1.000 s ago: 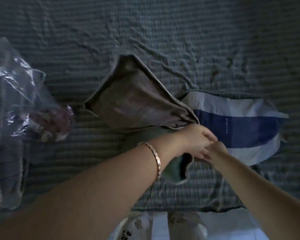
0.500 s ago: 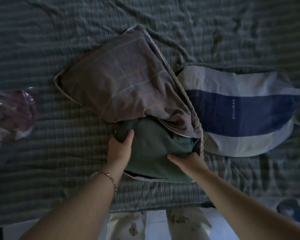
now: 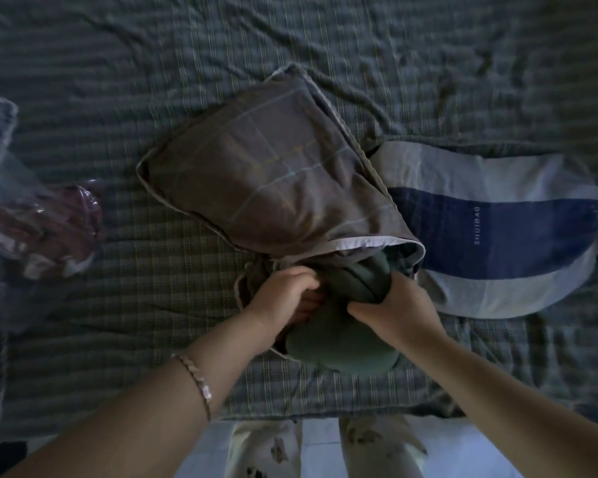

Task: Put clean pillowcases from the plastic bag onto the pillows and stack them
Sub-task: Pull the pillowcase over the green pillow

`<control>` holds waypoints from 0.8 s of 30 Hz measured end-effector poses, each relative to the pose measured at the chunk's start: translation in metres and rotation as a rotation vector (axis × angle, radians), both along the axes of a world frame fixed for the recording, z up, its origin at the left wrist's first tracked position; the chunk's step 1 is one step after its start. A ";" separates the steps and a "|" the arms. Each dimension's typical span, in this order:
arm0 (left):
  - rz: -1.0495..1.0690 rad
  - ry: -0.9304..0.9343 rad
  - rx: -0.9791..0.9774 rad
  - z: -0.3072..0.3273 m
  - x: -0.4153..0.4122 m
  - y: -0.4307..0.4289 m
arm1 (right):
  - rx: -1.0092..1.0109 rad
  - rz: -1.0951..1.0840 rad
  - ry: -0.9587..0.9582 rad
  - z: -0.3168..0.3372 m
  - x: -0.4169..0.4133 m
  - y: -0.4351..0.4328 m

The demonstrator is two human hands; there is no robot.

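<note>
Soft, light green pillow [image 3: 339, 343] half inside limp brown pillowcase [image 3: 273, 181], at bed [image 3: 118, 322] front edge. Fingers of left hand [image 3: 283, 288] clamp pillowcase mouth; fingers of right hand [image 3: 394, 305] squeeze pillow. Best hold, likely: hem.

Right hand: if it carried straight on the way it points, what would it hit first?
The green pillow that the right hand grips; beyond it, probably the open mouth of the brown checked pillowcase, though depth is unclear.
</note>
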State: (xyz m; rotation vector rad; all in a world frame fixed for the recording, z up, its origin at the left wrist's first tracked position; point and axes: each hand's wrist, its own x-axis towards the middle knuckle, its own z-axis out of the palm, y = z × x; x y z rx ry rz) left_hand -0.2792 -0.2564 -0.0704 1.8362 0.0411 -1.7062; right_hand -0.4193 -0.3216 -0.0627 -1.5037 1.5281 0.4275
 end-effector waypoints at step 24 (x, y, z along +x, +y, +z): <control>-0.837 -1.369 -0.109 0.000 0.082 0.051 | -0.231 0.010 -0.304 0.069 0.058 -0.045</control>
